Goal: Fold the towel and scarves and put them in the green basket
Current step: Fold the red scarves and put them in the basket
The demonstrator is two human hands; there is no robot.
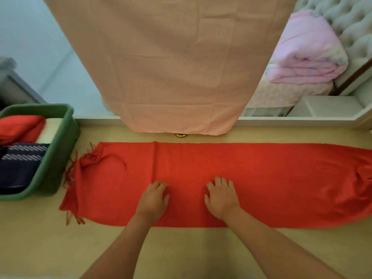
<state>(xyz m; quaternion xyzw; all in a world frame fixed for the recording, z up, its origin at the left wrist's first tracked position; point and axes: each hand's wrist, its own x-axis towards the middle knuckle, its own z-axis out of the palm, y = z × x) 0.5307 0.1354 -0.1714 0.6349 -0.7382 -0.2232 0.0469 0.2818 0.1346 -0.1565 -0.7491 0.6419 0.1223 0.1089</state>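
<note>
Red scarf lies flat, lengthwise across counter, beside green basket. Left hand, right hand press middle, fingers spread, gripping nothing. Step: smoothing. Next: likely grasp one end, fold over.

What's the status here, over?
Left hand, right hand resting on red scarf, laid out full length. Green basket at left holds folded pieces. Pink cloth hanging behind, clear of scarf.

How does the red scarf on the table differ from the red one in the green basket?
The loose scarf lies spread flat in a long strip; the folded scarf sits as a small bundle in the basket. The left hand and right hand rest on the loose scarf; no hand touches the folded scarf. Both are red.
</note>
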